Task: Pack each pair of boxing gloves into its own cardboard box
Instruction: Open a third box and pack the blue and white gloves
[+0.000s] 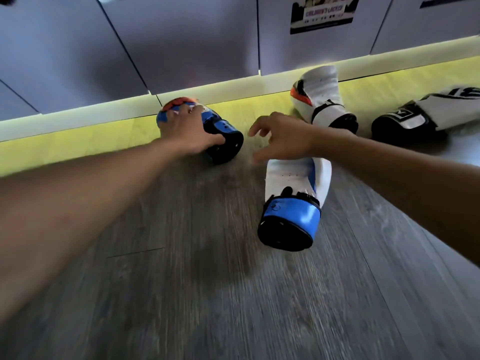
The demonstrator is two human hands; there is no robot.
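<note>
Several boxing gloves lie on the grey wood floor. My left hand (188,129) is wrapped over a blue, orange and black glove (223,136) near the lit base of the lockers. My right hand (281,136) hovers with fingers spread, holding nothing, just above a white glove with a blue cuff (292,201). A white, orange and black glove (322,100) stands to the right against the base. At the far right lies a black and white glove (420,114). No cardboard box is in view.
Grey locker doors (181,42) rise behind a yellow-lit strip along the floor edge (78,133). A poster (322,13) hangs on one door. The grey plank floor (207,281) stretches toward me.
</note>
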